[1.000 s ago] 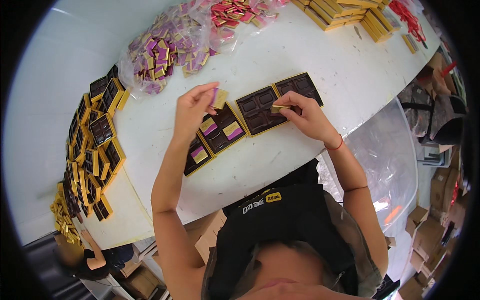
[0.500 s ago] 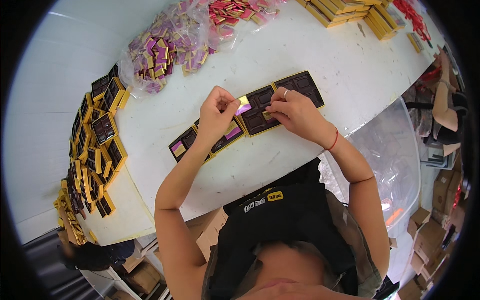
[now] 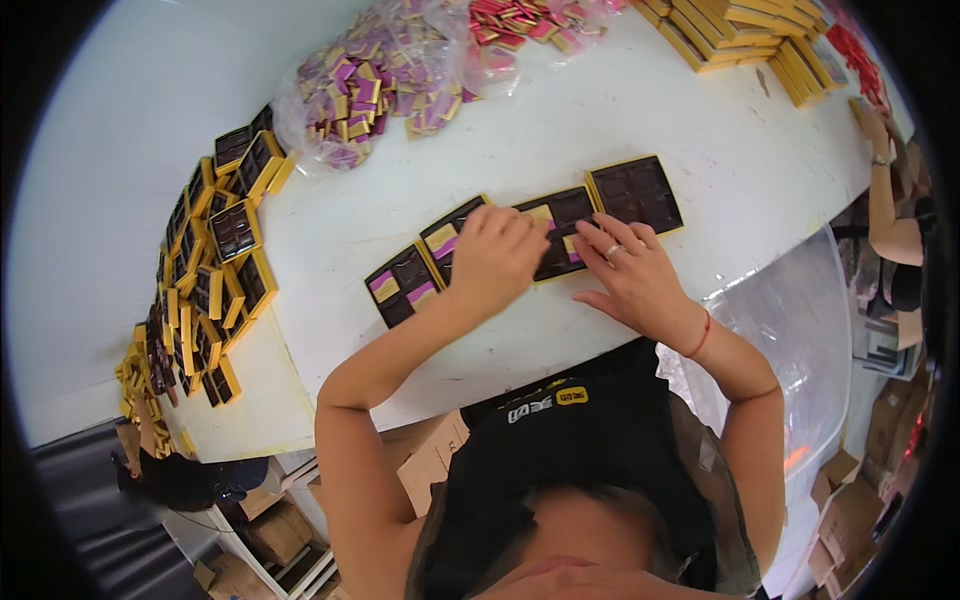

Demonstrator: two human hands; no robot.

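Four shallow dark-trayed boxes stand in a slanting row: the leftmost box [image 3: 404, 268], a second box [image 3: 468, 212], a third box [image 3: 573, 205] and the rightmost box [image 3: 635, 195]. My left hand [image 3: 495, 258] is curled over the gap between the second and third boxes; its fingertips are hidden. Beside its fingers, a gold-and-purple wrapped square [image 3: 542, 215] sits in a compartment of the third box. Open, with fingers spread and thumb apart, my right hand [image 3: 640, 270] has its fingertips at another wrapped square [image 3: 573, 249] there. The rightmost box holds no squares.
Clear bags of purple-and-gold squares [image 3: 365, 95] and pink-red squares [image 3: 520, 25] lie at the back. Dark-trayed boxes [image 3: 235, 230] are heaped at left; yellow boxes [image 3: 735, 35] are stacked back right. Other people work at both table ends.
The square my left hand held now lies in the third box, and that hand has moved right and down. My right fingers have spread from their pinch. The view has shifted slightly.
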